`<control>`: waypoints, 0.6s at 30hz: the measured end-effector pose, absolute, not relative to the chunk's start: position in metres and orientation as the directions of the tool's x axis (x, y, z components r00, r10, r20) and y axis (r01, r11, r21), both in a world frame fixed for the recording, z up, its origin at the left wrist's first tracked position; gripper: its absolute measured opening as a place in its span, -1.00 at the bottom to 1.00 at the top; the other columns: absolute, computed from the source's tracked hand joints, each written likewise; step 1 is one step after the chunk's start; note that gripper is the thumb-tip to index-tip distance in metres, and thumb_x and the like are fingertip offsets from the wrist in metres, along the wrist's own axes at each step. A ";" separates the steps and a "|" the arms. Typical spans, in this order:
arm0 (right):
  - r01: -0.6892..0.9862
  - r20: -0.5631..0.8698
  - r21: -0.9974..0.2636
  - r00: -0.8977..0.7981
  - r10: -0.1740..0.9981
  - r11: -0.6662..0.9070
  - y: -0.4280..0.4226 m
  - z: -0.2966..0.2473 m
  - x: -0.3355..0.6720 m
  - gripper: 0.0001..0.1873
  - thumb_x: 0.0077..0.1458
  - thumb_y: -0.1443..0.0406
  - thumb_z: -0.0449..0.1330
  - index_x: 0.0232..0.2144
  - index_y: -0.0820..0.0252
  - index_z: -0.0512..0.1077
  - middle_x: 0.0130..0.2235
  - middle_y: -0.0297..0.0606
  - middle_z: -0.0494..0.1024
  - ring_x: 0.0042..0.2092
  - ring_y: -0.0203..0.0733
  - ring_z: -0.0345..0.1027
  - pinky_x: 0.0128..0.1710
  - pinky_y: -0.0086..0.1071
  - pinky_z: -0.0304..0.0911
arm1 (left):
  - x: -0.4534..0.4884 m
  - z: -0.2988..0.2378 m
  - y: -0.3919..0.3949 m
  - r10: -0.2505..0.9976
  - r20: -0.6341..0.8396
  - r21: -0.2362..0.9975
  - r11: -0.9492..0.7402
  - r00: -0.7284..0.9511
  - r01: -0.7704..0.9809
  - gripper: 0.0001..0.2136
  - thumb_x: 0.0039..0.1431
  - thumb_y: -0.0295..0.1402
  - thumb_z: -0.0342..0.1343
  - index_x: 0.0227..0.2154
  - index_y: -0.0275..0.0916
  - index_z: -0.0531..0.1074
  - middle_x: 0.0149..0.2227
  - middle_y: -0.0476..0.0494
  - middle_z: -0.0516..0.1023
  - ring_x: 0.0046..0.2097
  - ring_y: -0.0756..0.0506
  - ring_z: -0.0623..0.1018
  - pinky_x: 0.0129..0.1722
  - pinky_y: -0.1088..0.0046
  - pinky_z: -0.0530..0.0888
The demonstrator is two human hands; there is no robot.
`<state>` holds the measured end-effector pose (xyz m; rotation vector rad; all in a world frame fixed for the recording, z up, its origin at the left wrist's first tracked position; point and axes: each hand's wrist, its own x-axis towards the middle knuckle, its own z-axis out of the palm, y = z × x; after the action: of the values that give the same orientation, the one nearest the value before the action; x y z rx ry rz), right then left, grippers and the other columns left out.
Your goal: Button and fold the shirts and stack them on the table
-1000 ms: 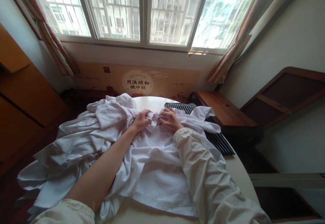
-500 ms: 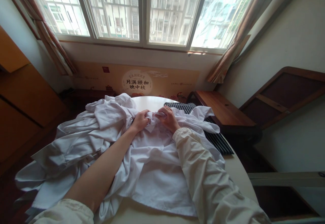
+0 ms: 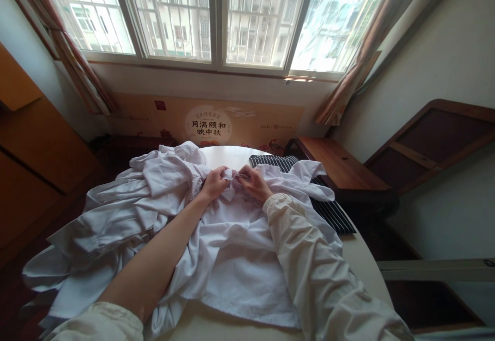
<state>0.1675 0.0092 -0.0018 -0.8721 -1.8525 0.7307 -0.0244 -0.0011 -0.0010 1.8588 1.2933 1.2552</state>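
Observation:
A white shirt (image 3: 247, 274) lies spread and wrinkled on the round table (image 3: 371, 274). My left hand (image 3: 215, 182) is closed on a gathered edge near its far end. Close beside it, my right hand (image 3: 253, 181) pinches the same gathered part; the fingertips of both hands nearly meet. The small detail between the fingers is too fine to make out. To the left, a heap of crumpled white garments (image 3: 131, 202) rests against my left forearm. A black-and-white striped cloth (image 3: 332, 212) lies partly under the shirt on the right.
A wooden side table (image 3: 340, 163) stands beyond the table on the right, and a dark framed wooden panel (image 3: 436, 145) leans by the wall. Orange-brown cabinets (image 3: 34, 171) line the left. Ahead, a printed banner (image 3: 247, 119) hangs below the barred windows (image 3: 174, 16).
My right hand's fingers have curled in more tightly on the cloth. My left hand and the garments stay almost where they were.

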 end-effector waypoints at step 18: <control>0.221 0.526 -0.791 -0.230 0.819 0.571 0.012 -0.006 0.168 -0.70 0.12 0.03 0.39 -0.34 0.10 0.49 -0.36 -0.35 0.54 -0.32 -0.20 0.41 -0.26 -0.33 0.34 | -0.022 0.008 -0.009 0.910 0.391 0.851 -0.415 0.138 0.322 -0.71 0.14 -0.11 0.28 -0.30 -0.27 0.61 -0.34 -0.09 0.61 -0.30 -0.08 0.52 -0.30 0.49 0.42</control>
<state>0.1677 0.0117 -0.0060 -0.8624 -1.7529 0.7102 -0.0221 -0.0087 0.0081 1.8259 1.1814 1.2742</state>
